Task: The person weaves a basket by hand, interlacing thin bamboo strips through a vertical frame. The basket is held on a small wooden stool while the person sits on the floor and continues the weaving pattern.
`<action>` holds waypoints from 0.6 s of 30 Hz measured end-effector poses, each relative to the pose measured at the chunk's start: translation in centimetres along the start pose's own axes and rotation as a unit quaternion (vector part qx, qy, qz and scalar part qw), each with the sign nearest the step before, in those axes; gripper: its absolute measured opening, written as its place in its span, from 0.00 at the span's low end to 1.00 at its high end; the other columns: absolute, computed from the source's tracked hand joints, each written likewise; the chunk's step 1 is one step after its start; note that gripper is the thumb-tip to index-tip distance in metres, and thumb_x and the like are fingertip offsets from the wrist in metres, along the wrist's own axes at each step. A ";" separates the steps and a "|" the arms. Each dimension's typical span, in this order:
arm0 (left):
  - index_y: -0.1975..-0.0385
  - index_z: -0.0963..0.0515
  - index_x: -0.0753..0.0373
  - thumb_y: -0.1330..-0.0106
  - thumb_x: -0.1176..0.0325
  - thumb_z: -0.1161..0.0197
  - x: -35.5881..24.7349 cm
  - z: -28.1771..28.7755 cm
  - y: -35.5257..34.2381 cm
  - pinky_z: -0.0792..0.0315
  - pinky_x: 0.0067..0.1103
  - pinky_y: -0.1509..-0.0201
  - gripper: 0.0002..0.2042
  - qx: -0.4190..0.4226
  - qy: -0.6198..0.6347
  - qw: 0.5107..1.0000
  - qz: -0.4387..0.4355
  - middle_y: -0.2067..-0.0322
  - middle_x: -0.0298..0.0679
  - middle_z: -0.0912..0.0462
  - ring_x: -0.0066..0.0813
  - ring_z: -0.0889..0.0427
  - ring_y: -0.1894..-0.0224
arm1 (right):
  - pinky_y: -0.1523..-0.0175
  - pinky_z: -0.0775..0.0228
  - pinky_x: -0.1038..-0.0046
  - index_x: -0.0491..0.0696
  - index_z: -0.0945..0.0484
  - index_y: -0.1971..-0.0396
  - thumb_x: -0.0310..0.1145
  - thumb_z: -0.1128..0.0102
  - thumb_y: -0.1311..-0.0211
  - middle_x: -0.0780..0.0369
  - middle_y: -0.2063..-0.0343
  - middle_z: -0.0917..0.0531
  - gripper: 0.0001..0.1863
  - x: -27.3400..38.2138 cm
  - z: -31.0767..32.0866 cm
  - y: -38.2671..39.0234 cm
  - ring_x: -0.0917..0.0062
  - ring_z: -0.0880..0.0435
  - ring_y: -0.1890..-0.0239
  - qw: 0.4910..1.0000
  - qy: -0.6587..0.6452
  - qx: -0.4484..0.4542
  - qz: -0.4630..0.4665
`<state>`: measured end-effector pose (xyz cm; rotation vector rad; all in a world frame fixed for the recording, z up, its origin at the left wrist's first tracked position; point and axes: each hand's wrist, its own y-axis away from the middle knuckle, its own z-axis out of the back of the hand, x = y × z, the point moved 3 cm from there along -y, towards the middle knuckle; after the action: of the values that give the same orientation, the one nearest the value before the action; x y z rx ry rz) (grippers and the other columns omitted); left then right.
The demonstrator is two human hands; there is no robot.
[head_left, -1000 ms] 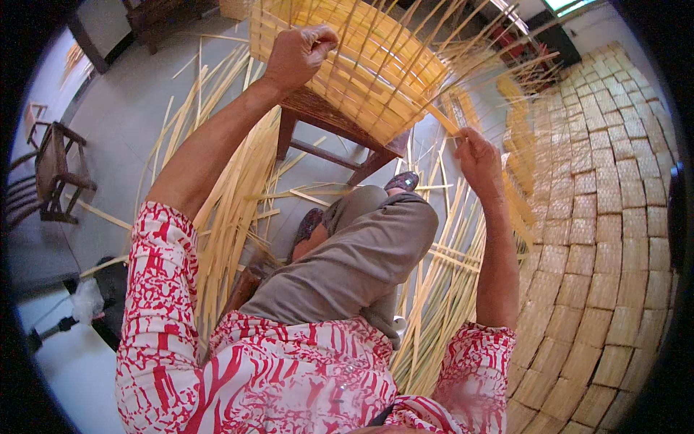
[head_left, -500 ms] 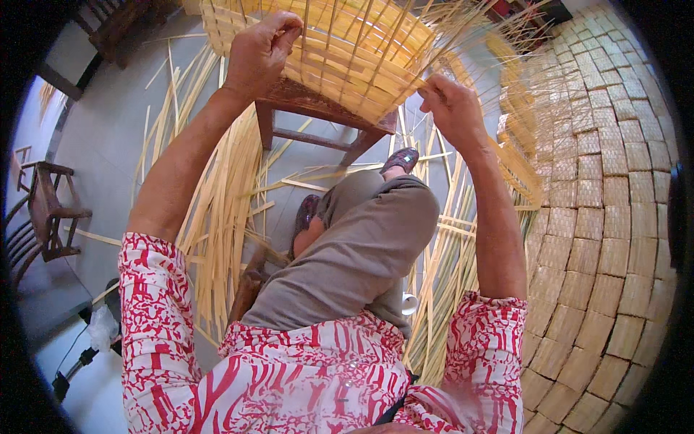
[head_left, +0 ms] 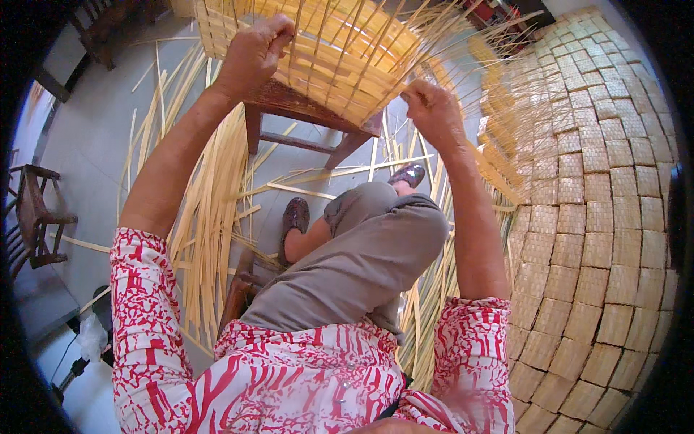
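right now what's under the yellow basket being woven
Under the yellow basket is a reddish-brown wooden stool; its near edge and some legs show. The basket covers most of its top, so anything lying between them cannot be seen.

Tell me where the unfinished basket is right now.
In the head view, the basket is at the top, slightly left of centre, on a dark wooden stool, between the person's left hand and right hand.
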<state>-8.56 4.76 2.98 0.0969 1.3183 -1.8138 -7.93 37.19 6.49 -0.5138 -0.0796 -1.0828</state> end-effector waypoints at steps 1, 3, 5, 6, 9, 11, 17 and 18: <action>0.61 0.25 0.60 0.33 0.74 0.41 0.2 0.0 0.0 0.27 0.31 0.68 0.03 -0.005 0.036 0.999 0.028 0.73 0.47 0.21 0.46 0.19 0.71 | 0.69 0.28 0.70 0.41 0.19 0.69 0.34 0.39 0.35 0.56 0.82 0.20 0.10 -0.1 -0.6 -0.6 0.76 0.19 0.77 0.999 -0.029 0.026 -0.025; 0.62 0.26 0.61 0.33 0.74 0.42 0.7 0.4 0.3 0.27 0.34 0.66 0.03 -0.006 0.009 0.999 0.032 0.72 0.49 0.21 0.51 0.20 0.69 | 0.69 0.29 0.69 0.42 0.19 0.69 0.35 0.39 0.35 0.57 0.82 0.20 0.11 0.3 -1.4 -1.0 0.76 0.19 0.77 0.999 -0.009 0.036 -0.017; 0.63 0.27 0.62 0.35 0.73 0.43 1.6 0.2 0.5 0.27 0.38 0.63 0.03 0.008 0.004 0.999 0.051 0.70 0.52 0.22 0.58 0.22 0.64 | 0.71 0.31 0.71 0.42 0.19 0.69 0.37 0.40 0.34 0.60 0.85 0.23 0.13 0.9 -1.6 -1.4 0.79 0.22 0.79 0.999 0.017 0.035 0.003; 0.63 0.27 0.62 0.34 0.73 0.43 1.6 0.3 0.3 0.27 0.38 0.64 0.03 -0.001 -0.001 0.999 0.033 0.69 0.52 0.21 0.57 0.21 0.64 | 0.68 0.30 0.65 0.43 0.19 0.69 0.38 0.41 0.35 0.56 0.81 0.21 0.12 0.8 -1.7 -1.8 0.69 0.20 0.75 0.999 -0.002 0.045 -0.006; 0.63 0.26 0.63 0.33 0.72 0.42 0.6 0.3 0.3 0.27 0.39 0.63 0.04 0.000 -0.017 1.000 0.024 0.68 0.51 0.20 0.56 0.20 0.63 | 0.65 0.27 0.57 0.45 0.18 0.69 0.37 0.40 0.37 0.49 0.75 0.18 0.10 0.5 -1.2 -1.0 0.52 0.17 0.70 0.996 -0.051 0.060 -0.053; 0.63 0.27 0.63 0.35 0.76 0.42 1.0 0.9 0.6 0.26 0.33 0.64 0.03 -0.027 -0.041 0.999 0.011 0.70 0.49 0.21 0.50 0.19 0.67 | 0.66 0.27 0.59 0.44 0.18 0.69 0.37 0.40 0.37 0.49 0.77 0.18 0.10 1.3 -1.5 -1.0 0.54 0.16 0.72 0.993 -0.069 0.071 -0.058; 0.61 0.25 0.62 0.34 0.75 0.40 1.0 1.7 0.8 0.24 0.32 0.63 0.04 -0.036 -0.019 0.999 0.015 0.67 0.47 0.19 0.49 0.18 0.65 | 0.68 0.27 0.64 0.40 0.19 0.70 0.34 0.41 0.36 0.49 0.78 0.18 0.11 1.6 -1.1 -0.9 0.63 0.15 0.75 0.988 -0.092 0.099 -0.071; 0.60 0.24 0.62 0.33 0.73 0.39 1.1 2.2 0.9 0.24 0.33 0.62 0.05 -0.040 -0.015 0.999 0.018 0.66 0.47 0.18 0.51 0.18 0.64 | 0.68 0.26 0.65 0.40 0.19 0.70 0.34 0.41 0.36 0.50 0.78 0.18 0.11 2.2 -1.2 -1.0 0.64 0.15 0.76 0.987 -0.103 0.101 -0.069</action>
<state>-7.72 2.29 2.68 0.0499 1.3575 -1.7248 -7.97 34.53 6.45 -0.4409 -0.4074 -1.1393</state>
